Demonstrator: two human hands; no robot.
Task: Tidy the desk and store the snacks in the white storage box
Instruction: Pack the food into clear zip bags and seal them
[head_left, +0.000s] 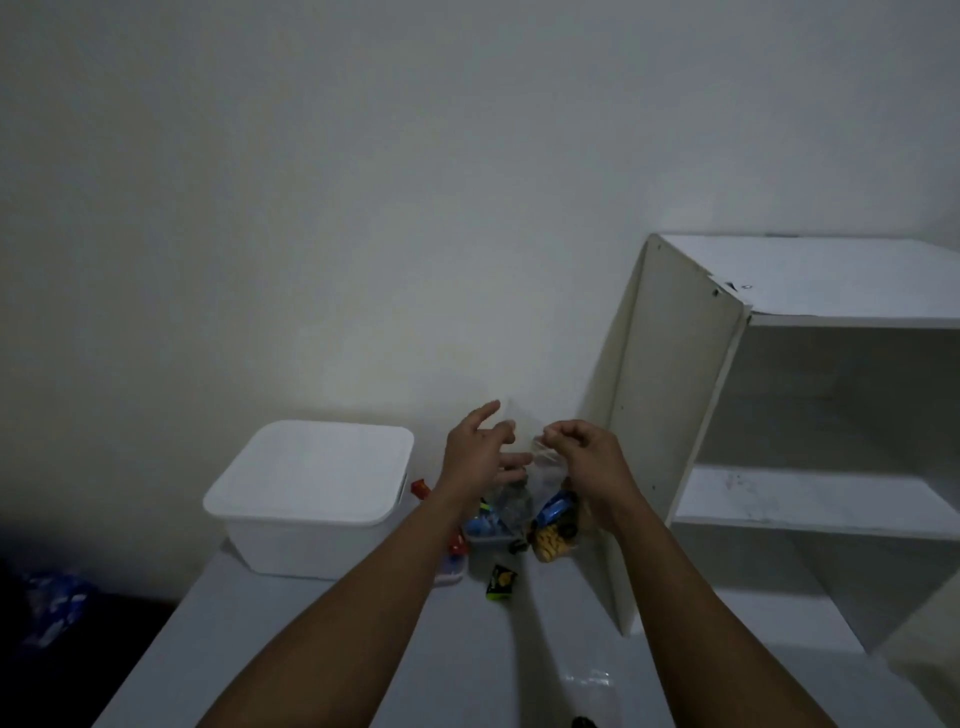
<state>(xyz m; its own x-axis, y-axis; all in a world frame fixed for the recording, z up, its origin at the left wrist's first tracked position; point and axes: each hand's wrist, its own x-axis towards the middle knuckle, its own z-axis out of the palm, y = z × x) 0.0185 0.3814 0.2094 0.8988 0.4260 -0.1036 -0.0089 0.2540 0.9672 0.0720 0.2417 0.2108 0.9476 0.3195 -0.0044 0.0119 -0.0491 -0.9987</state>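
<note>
**A:** Where is the white storage box (322, 551)?

**B:** Lower left of centre, standing on the surface (322, 649) close to the wall (363, 208). Its lid is on.

**A:** And the snacks?

**B:** The snacks (553, 543) lie in a small heap just right of the box, at the middle of the frame. You can see a yellow packet, a blue one above it, and red wrappers next to the box's right side. A black and yellow packet (501, 582) lies a little apart, nearer the bottom of the frame. It is too dim to read any labels.

**A:** What are the hands doing?

**B:** Both are raised over the heap, close together. The right hand (582, 452) has its fingers curled and pinches the top of a clear bag (543, 480), which hangs down towards the snacks. The left hand (478, 447) has its fingers spread and fairly straight, reaching towards the same bag. I cannot tell whether they actually touch it.

**A:** Anything to the right?

**B:** A white shelf unit (675, 415) fills the right side of the frame. Its side panel stands just beside the heap and the right hand.
</note>
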